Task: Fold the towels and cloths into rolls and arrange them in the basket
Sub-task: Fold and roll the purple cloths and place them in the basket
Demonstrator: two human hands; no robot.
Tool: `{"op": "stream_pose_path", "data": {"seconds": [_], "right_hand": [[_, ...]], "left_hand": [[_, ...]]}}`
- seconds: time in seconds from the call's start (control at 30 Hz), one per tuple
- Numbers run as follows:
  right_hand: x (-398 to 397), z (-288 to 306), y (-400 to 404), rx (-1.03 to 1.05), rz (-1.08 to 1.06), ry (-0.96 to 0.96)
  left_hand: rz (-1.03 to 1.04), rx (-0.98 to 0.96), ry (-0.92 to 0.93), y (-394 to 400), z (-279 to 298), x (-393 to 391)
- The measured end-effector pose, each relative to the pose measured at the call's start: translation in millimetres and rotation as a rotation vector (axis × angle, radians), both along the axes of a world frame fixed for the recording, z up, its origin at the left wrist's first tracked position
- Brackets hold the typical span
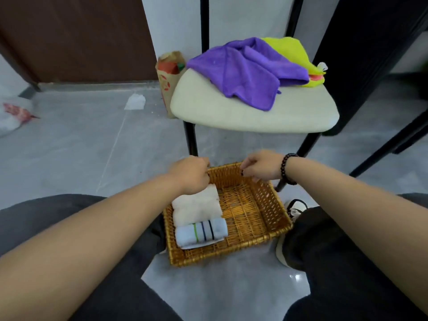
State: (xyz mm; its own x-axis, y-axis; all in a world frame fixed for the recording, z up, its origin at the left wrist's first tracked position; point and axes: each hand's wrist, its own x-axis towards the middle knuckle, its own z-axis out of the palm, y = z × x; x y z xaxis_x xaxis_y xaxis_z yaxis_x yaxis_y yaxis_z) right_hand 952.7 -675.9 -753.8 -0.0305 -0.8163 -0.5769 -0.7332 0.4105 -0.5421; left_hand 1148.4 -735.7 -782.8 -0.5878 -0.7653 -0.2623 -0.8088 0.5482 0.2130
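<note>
A wicker basket (273, 214) sits on the floor between my knees. Along its left side lie a rolled white towel (196, 208) and a rolled pale blue towel with stripes (201, 231). My left hand (188, 173) has its fingers curled at the basket's far left corner, above the white roll. At the far right corner my right hand (261, 166), with a bead bracelet on the wrist, curls its fingers over the rim. On the chair seat (254, 117) beyond the basket lie a crumpled purple cloth (250, 70) and a yellow-green cloth (291, 50), unfolded.
The chair's black legs (191, 140) stand just past the basket. A paper bag (168, 75) leans left of the chair, and a scrap of white paper (135, 101) lies on the grey floor. My shoe (293, 212) is beside the basket's right wall. Dark furniture stands at right.
</note>
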Motion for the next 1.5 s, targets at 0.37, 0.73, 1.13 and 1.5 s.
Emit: {"op": "stream_pose_path", "data": {"seconds": [0.37,0.73,1.13,1.5], "right_hand": [[-13,52,25,-0.058,0.041,0.070],[-23,72,12,-0.208,-0.062,0.156],[-48,62,-61,-0.457,-0.759,-0.092],[-59,64,-83,-0.438,-0.738,-0.247]], "left_hand": [[-0.010,0.038,0.219,-5,52,-18],[0.089,-0.005,0.498,-29,59,-47],[0.179,0.045,0.667,-85,65,-80],[0.377,0.082,0.710,-110,59,-87]]}}
